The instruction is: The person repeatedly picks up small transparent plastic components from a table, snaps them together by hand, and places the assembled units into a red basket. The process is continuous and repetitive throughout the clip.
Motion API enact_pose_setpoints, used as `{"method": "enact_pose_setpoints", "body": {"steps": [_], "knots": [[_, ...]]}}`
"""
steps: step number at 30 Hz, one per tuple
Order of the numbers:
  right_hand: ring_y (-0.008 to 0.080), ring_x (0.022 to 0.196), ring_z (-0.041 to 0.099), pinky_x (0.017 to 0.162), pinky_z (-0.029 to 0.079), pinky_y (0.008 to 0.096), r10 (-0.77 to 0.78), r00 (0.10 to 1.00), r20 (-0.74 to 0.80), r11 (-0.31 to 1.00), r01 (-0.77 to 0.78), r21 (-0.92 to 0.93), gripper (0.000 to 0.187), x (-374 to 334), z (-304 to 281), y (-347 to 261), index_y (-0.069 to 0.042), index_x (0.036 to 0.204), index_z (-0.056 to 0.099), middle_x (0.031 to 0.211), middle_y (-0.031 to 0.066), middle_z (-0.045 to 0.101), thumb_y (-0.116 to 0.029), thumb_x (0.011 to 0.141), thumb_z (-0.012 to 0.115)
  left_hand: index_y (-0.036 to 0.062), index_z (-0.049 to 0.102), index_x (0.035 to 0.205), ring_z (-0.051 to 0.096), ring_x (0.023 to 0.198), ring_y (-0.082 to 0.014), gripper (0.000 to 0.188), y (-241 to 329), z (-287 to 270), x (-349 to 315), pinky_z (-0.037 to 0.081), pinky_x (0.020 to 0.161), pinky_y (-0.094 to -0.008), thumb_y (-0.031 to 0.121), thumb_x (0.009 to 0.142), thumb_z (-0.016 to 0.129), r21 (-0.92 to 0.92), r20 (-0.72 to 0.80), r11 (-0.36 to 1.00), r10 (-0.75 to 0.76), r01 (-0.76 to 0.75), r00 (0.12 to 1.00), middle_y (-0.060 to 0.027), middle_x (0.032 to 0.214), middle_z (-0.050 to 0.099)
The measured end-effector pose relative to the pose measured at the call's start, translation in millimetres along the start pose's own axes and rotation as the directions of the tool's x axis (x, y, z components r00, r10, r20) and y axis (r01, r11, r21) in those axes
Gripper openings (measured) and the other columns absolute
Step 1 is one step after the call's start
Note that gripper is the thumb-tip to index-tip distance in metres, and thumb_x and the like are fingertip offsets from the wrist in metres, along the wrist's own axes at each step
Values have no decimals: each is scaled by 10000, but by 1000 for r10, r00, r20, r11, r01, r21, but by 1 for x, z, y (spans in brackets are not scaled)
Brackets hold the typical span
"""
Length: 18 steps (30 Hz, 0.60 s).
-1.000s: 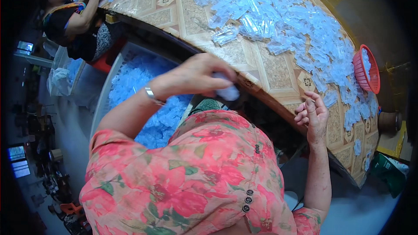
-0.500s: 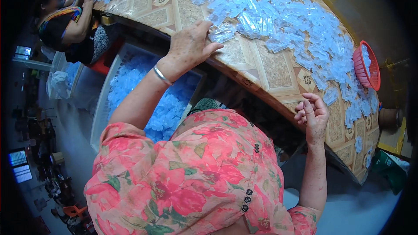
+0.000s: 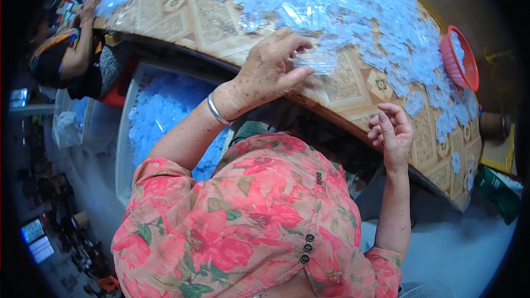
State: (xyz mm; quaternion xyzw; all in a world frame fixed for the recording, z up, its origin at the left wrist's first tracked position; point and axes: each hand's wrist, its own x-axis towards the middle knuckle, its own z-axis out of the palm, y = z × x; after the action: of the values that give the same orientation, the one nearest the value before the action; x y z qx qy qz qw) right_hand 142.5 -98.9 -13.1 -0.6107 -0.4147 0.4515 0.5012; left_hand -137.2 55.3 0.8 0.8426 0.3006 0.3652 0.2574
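My left hand [image 3: 276,65], with a silver bangle at the wrist, is at the near edge of the table. Its thumb and curled fingers close on one end of a flat, clear plastic piece [image 3: 323,63], which lies low over the tabletop. Beyond it spreads a large heap of similar clear, bluish plastic pieces [image 3: 381,38]. Farther right, my right hand [image 3: 393,135] hovers by the table edge, fingers loosely bent and the thumb apart from them. Nothing shows in it.
A red plastic basket [image 3: 459,59] stands at the heap's right end. Below the table edge at left, a white crate [image 3: 128,132] holds many bluish pieces. Another person [image 3: 72,58] sits at the table's far left by a second heap. The patterned tabletop [image 3: 215,22] ends in a near corner.
My left hand has moved right and nearer along the table edge, bringing the plastic piece with it. My right hand stays nearly in place. The whole view has shifted slightly.
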Motion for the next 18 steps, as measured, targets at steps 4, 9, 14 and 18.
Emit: {"method": "enact_pose_setpoints", "body": {"steps": [4,9,14,18], "knots": [[53,625,623,492,465,165,6,999,-53,998,-2,66,227,0,1,0,-34,1200,619,873,43,659,-131,995,631,15,635,1117,568,730,-186,342,15,43,21,488,617,-308,121,820,770,-94,24,986,139,-136,990,-89,937,578],[75,654,648,548,522,181,-112,980,-162,954,152,259,214,-1,2,5,-21,1183,622,897,73,676,-138,1004,631,20,550,1194,603,667,-228,433,40,96,34,495,613,-335,112,825,758,-219,13,969,122,-116,992,-130,934,611],[76,658,651,557,539,191,-120,982,-148,929,163,331,202,-2,-5,8,-16,1182,620,893,71,670,-120,1009,616,29,510,1239,638,661,-238,477,51,123,27,501,616,-351,83,829,749,-283,52,958,70,-52,996,-162,946,642],[72,655,648,557,549,196,-117,982,-148,927,161,338,192,-2,-4,5,-10,1169,622,882,61,663,-115,1008,615,50,499,1346,596,586,-156,550,52,119,27,461,543,-298,52,848,732,-318,85,948,36,-7,996,-96,828,624]]}}
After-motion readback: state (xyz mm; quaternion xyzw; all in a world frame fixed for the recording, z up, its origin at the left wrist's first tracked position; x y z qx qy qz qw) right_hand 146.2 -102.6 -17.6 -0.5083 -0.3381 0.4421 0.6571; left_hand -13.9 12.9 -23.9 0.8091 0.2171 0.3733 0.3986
